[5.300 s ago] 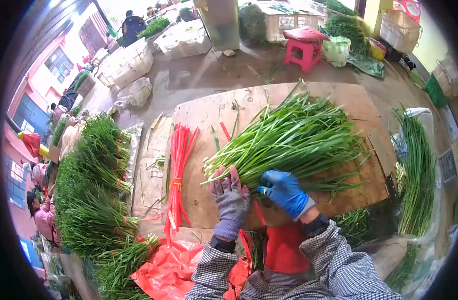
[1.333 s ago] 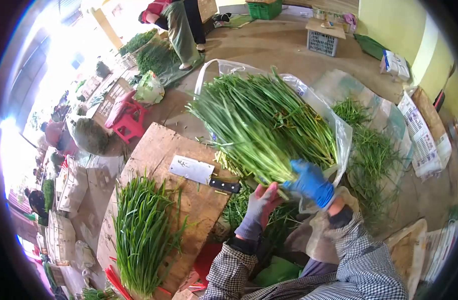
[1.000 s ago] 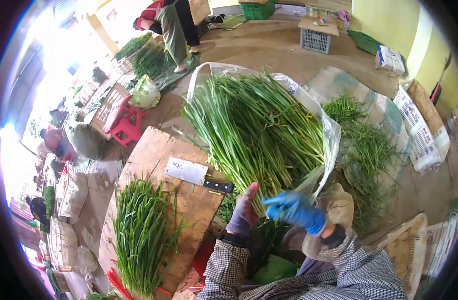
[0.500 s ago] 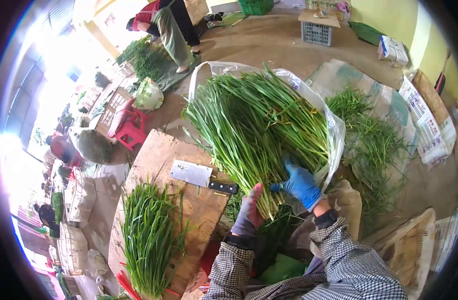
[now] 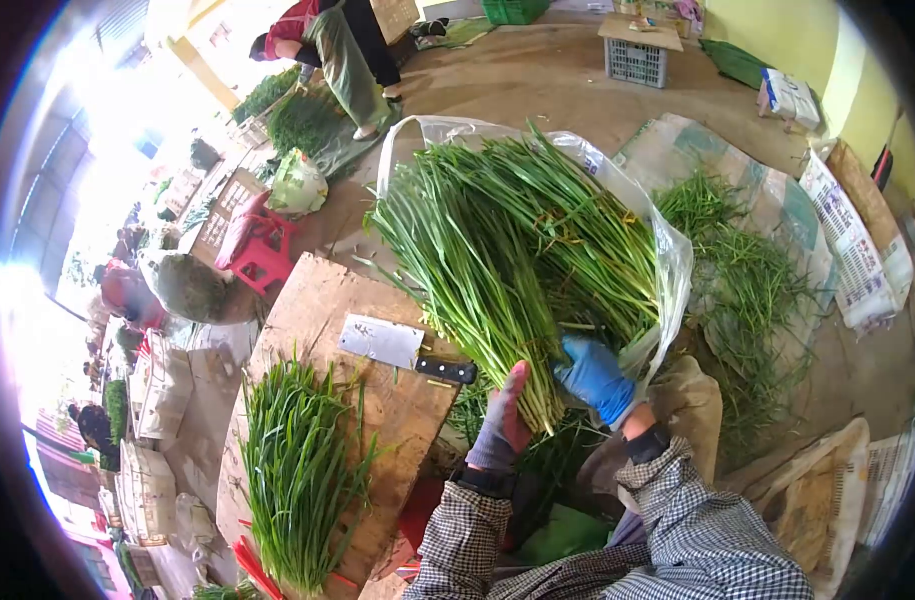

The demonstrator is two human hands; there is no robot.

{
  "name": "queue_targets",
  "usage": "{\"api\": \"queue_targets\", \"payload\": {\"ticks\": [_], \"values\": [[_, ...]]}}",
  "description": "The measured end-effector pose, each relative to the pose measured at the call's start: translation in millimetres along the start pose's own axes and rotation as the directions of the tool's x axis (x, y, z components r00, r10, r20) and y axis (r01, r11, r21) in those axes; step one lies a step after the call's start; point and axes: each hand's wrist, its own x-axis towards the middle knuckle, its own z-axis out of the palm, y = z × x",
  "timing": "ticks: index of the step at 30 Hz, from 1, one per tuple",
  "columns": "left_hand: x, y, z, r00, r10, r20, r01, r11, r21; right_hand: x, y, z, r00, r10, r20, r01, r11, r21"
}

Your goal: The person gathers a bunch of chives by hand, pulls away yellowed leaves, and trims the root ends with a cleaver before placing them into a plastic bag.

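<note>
Reaching forward from the lower edge of the view, both forearms in checked sleeves are converging on the pale cut ends of a long bundle of green stalks (image 5: 467, 270). The left hand (image 5: 501, 418), in a grey-purple glove, is angling upward with its thumb raised, its palm side lying against the left of the stalk ends; its other fingers are passing out of sight behind them, so whether it is clenching cannot be told. The right hand (image 5: 597, 378), in a blue glove, is coming in from the other side, wrist slightly bent, back of the hand showing, fingers curving in among the stems just right of the bundle; their tips are hidden, so its hold cannot be told either. The bundle is lying along the left side of more green stalks (image 5: 592, 235), which are resting in an open clear plastic bag (image 5: 677, 270), leafy ends pointing away from the person. Left of the hands, a wooden board (image 5: 312, 290) is carrying a cleaver (image 5: 382, 341), its black handle pointing toward the bundle, and, nearer the person, a separate pile of green leaves (image 5: 299, 475). Red strips (image 5: 255, 570) are lying by that pile's lower end. Right of the bag, loose greens (image 5: 742, 275) are spreading over a sheet (image 5: 705, 150) on the floor, while farther off another person (image 5: 342, 60) is bending over more greenery.
</note>
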Motion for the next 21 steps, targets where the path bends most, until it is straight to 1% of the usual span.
{"api": "queue_targets", "payload": {"ticks": [2,3,4,6,7,8,9,10,12,13,14,15,16,17,18,19,20,21], "values": [[3,-3,-16,0.994,0.006,0.109,-0.011,0.999,0.044,-7,-32,-13,0.990,-0.022,0.141,0.002,0.991,0.135],[-11,9,3,0.999,-0.046,0.025,0.044,0.997,0.057,-13,-40,-9,0.986,-0.022,0.163,0.009,0.997,0.078],[-21,14,13,0.999,-0.033,-0.004,0.033,0.998,0.053,-22,-39,-1,0.985,-0.102,0.141,0.095,0.994,0.053],[-32,11,7,0.995,0.083,-0.058,-0.079,0.995,0.063,-33,-51,2,0.978,-0.140,0.158,0.132,0.989,0.060],[-37,11,0,0.997,0.072,-0.011,-0.071,0.995,0.064,-38,-57,3,0.979,-0.136,0.153,0.127,0.990,0.063],[-41,14,-7,0.998,0.059,0.038,-0.061,0.996,0.066,-43,-61,5,0.955,-0.138,0.264,0.139,0.990,0.016],[-51,25,-4,0.986,-0.054,0.159,0.063,0.996,-0.055,-47,-65,3,0.918,-0.136,0.373,0.157,0.987,-0.028],[-54,28,3,0.991,-0.020,0.133,0.034,0.994,-0.102,-50,-72,-7,0.919,-0.135,0.371,0.156,0.987,-0.025],[-53,28,-4,0.991,-0.049,0.126,0.063,0.992,-0.113,-57,-85,-27,0.884,-0.233,0.404,0.232,0.971,0.051],[-50,28,-9,0.991,-0.048,0.124,0.062,0.992,-0.113,-61,-76,-15,0.905,-0.198,0.376,0.203,0.979,0.025],[-47,28,-15,0.985,-0.063,0.161,0.078,0.992,-0.094,-62,-72,-18,0.905,-0.198,0.377,0.203,0.979,0.026],[-45,27,-17,0.977,-0.080,0.197,0.096,0.993,-0.074,-59,-71,-25,0.909,-0.189,0.371,0.177,0.982,0.068],[-44,26,-18,0.977,-0.081,0.195,0.097,0.992,-0.075,-57,-71,-33,0.913,-0.180,0.366,0.150,0.983,0.110],[-42,24,-16,0.987,-0.068,0.146,0.081,0.994,-0.080,-53,-70,-40,0.908,-0.105,0.406,0.062,0.991,0.119],[-41,22,-16,0.994,-0.056,0.097,0.064,0.994,-0.084,-50,-64,-43,0.907,-0.104,0.408,0.060,0.991,0.119],[-40,25,-17,0.988,-0.076,0.134,0.084,0.995,-0.052,-46,-55,-48,0.910,-0.153,0.384,0.064,0.970,0.235],[-39,26,-17,0.988,-0.076,0.134,0.084,0.995,-0.054,-42,-48,-52,0.913,-0.199,0.357,0.068,0.936,0.347],[-40,25,-18,0.992,-0.062,0.107,0.066,0.997,-0.035,-42,-43,-55,0.924,-0.107,0.368,-0.022,0.943,0.332]]}}
